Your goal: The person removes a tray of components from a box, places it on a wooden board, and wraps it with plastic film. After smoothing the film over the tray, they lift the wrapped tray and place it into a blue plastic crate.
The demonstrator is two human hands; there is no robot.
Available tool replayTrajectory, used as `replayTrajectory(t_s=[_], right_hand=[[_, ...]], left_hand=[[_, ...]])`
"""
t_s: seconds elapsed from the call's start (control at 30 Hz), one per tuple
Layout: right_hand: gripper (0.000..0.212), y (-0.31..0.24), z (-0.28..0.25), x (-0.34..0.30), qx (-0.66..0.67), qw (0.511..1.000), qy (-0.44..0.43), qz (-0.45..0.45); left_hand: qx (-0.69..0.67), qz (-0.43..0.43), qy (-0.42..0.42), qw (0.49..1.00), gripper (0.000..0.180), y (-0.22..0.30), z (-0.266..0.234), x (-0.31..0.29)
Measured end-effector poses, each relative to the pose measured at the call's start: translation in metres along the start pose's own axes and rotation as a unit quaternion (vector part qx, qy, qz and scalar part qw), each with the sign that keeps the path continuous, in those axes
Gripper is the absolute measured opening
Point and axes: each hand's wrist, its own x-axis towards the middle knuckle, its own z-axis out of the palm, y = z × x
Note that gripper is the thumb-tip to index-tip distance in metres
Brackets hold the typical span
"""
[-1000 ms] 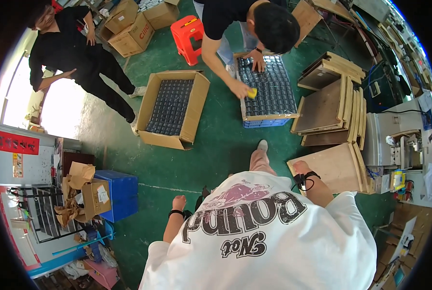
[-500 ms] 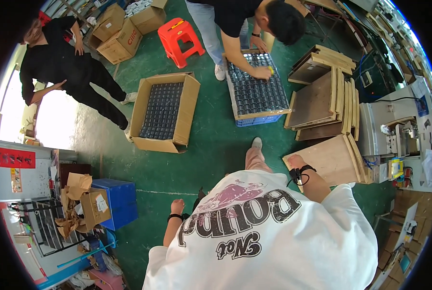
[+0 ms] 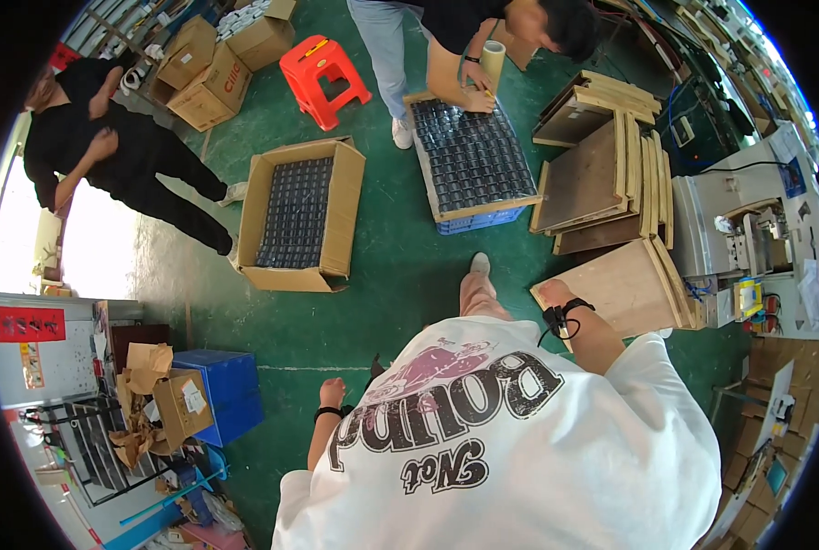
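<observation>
My left hand (image 3: 332,393) hangs beside my white shirt with its fingers curled in, and nothing shows in it; a black band circles its wrist. My right hand (image 3: 556,293) is in front of the upper left corner of a pale plywood panel (image 3: 625,286) that leans at a slant. Its fingers are foreshortened, and I cannot tell whether they touch the panel. A black strap and cable loop (image 3: 570,316) sit on that wrist. Just beyond the panel, several wood-framed boards (image 3: 588,188) lean together.
Ahead, a co-worker bends over a tray of dark parts (image 3: 473,160) on a blue crate (image 3: 480,221). An open carton (image 3: 354,211) of similar parts stands to its left, below a red stool (image 3: 322,78). Another person stands far left. A blue box (image 3: 235,394) is at left; machinery (image 3: 748,243) lines the right.
The co-worker's hands have come closer together at the tray's far end. The person at left has raised their forearms. My view has shifted slightly; my hands keep nearly the same pose.
</observation>
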Motion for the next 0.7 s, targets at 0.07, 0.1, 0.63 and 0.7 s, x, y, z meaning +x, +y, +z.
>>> replayTrajectory(t_s=[0.07,0.1,0.63,0.7], right_hand=[[0.015,0.001,-0.002,-0.001,-0.091,0.993,0.037,-0.065],[0.015,0.000,-0.001,-0.002,-0.051,0.997,0.021,-0.044],[0.017,0.045,-0.019,0.018,-0.223,0.795,-0.075,-0.559],[0.011,0.062,0.041,0.001,-0.254,0.932,-0.110,-0.236]], left_hand=[[0.007,-0.001,-0.004,1.000,0.022,0.004,-0.001,-0.003],[0.013,-0.003,-0.008,1.000,0.022,0.006,-0.001,-0.005],[0.106,-0.024,0.111,0.988,0.013,0.000,0.010,0.023],[0.103,-0.020,0.096,0.990,0.016,0.010,0.011,0.034]])
